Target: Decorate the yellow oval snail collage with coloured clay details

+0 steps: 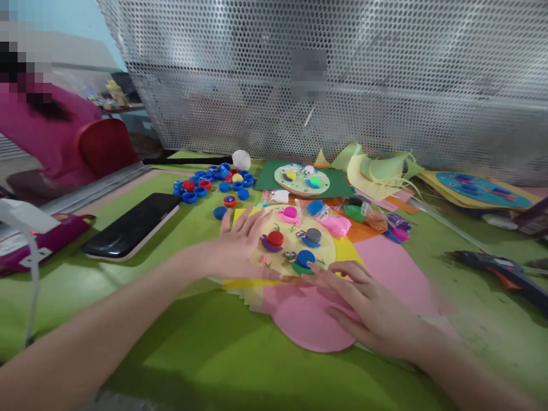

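Note:
A cream round paper (285,260) on a yellow sheet (346,254) bears several snail figures with bottle-cap shells. Among them are a red-shelled snail (274,240), a grey-shelled snail (312,236), a pink-shelled snail (289,213) and a blue-shelled snail (305,260) with a green body. My left hand (233,245) lies over the paper's left side, fingers spread and holding nothing. From the lower right my right hand (363,302) reaches in, its index fingertip at the blue-shelled snail and its fingers apart. Under it lies a pink round paper (314,325).
Bottle caps (201,185) lie scattered at the back left, near a phone (135,225). Small bags of coloured clay (336,225) sit behind the yellow sheet. A finished-looking snail picture (282,180) lies farther back. A glue gun (500,268) rests at right; a perforated metal panel (363,74) stands behind.

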The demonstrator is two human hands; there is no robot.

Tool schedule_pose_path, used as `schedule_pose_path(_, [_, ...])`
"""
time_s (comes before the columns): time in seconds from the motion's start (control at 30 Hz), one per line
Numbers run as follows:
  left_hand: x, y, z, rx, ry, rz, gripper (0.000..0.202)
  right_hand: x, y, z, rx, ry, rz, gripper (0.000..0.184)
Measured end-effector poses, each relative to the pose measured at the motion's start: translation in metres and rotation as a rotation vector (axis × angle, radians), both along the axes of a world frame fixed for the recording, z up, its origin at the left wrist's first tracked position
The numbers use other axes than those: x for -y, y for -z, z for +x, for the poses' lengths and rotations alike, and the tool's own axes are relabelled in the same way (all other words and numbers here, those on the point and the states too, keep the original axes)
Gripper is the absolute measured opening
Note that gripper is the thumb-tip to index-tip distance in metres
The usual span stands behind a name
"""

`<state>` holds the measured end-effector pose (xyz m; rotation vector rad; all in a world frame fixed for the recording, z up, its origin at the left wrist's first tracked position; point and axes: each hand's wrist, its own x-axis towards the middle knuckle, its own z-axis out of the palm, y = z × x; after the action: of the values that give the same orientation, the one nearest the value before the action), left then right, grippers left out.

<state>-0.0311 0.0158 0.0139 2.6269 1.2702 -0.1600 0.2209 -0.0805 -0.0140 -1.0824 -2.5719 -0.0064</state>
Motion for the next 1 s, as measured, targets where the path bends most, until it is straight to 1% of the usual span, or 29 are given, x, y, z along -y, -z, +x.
schedule_pose_path(0.07, [-0.009,-0.002,-0.007,-0.078,-0.098,-0.036,0.121,-0.001,-0.002,-0.002,0.045,-0.017,-0.017,0.046])
schedule_pose_path(0.1, [-0.014,-0.002,-0.01,-0.109,-0.138,-0.057,0.126,-0.002,-0.002,-0.004,0.076,-0.029,-0.027,0.047])
schedule_pose_path(0.17, [-0.023,0.003,-0.014,-0.16,-0.175,-0.111,0.13,-0.003,-0.004,-0.007,0.14,-0.052,-0.05,0.047])
schedule_pose_path(0.27, [-0.031,0.013,-0.016,-0.216,-0.181,-0.171,0.132,-0.005,-0.006,-0.01,0.192,-0.057,-0.071,0.047])
schedule_pose_path(0.37, [-0.034,0.018,-0.016,-0.227,-0.175,-0.173,0.132,-0.006,-0.006,-0.011,0.197,-0.085,-0.088,0.047])
schedule_pose_path(0.47, [-0.033,0.017,-0.015,-0.233,-0.187,-0.181,0.134,-0.007,-0.006,-0.012,0.212,-0.12,-0.124,0.049])
schedule_pose_path(0.67, [-0.029,0.009,-0.012,-0.253,-0.208,-0.214,0.135,-0.007,-0.005,-0.011,0.221,-0.104,-0.131,0.049])
schedule_pose_path(0.83, [-0.03,0.009,-0.012,-0.239,-0.2,-0.209,0.136,-0.007,-0.005,-0.007,0.192,-0.073,-0.096,0.051])
schedule_pose_path(1.0, [-0.03,0.01,-0.012,-0.228,-0.204,-0.205,0.134,-0.008,-0.008,-0.003,0.205,-0.073,-0.104,0.056])
